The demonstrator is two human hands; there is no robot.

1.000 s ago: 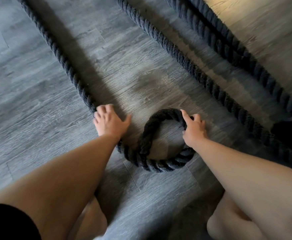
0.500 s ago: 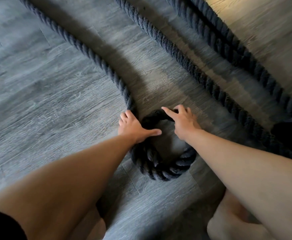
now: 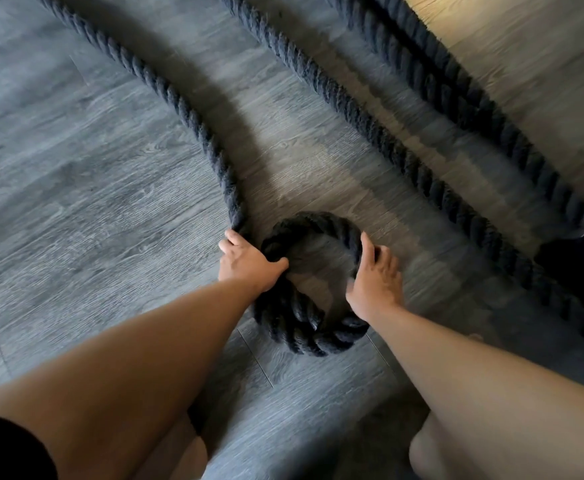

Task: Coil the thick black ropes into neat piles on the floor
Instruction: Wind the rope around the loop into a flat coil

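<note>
A thick black twisted rope (image 3: pixel 165 95) runs from the far left across the grey floor and curls into a small round coil (image 3: pixel 304 337) in front of me. My left hand (image 3: pixel 249 261) grips the rope at the coil's left side, where the long run meets the ring, thumb inside the loop. My right hand (image 3: pixel 375 278) rests on the coil's right side, fingers laid over the rope. The coil's lower part shows two turns lying side by side.
A second black rope (image 3: pixel 370 123) runs diagonally to the right of the coil, and a doubled rope (image 3: pixel 456 95) lies beyond it. A dark object (image 3: pixel 581 258) sits at the right edge. My bare knees show at the bottom. Open grey plank floor (image 3: pixel 75 202) lies left.
My left hand has dragged the long run of rope rightwards against the loop, bending it into a curve. The coil has tightened into a rounder ring, and my right hand moved onto its right side.
</note>
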